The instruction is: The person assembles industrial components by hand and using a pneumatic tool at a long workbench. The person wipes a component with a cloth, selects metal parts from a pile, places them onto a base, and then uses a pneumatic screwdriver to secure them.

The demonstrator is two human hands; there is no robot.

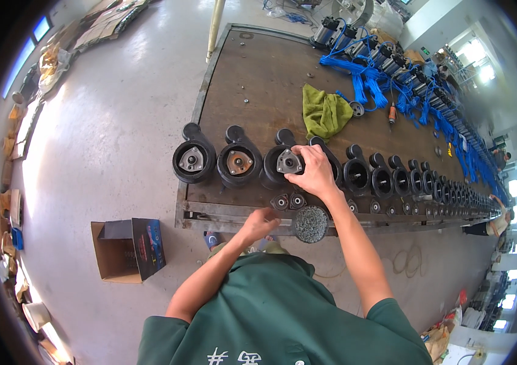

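My right hand (316,172) grips the edge of a grey three-cornered metal plate (289,162) at the mouth of the third black round housing (270,176); whether the plate is fully seated I cannot tell. Two housings to its left hold similar plates, one grey (191,159) and one rusty brown (239,162). My left hand (259,224) is at the table's front edge, fingers loosely bent and apart, with nothing visible in them. Near its fingertips lie two small dark round-centred parts (280,202). Between my arms is a round container of small grey metal pieces (311,224).
A long row of black housings (382,181) runs right along the table (258,79). Behind lie a green cloth (324,112), an orange-handled screwdriver (392,114) and motors with blue cables (362,79). An open cardboard box (127,249) stands on the floor. Another person (502,222) is far right.
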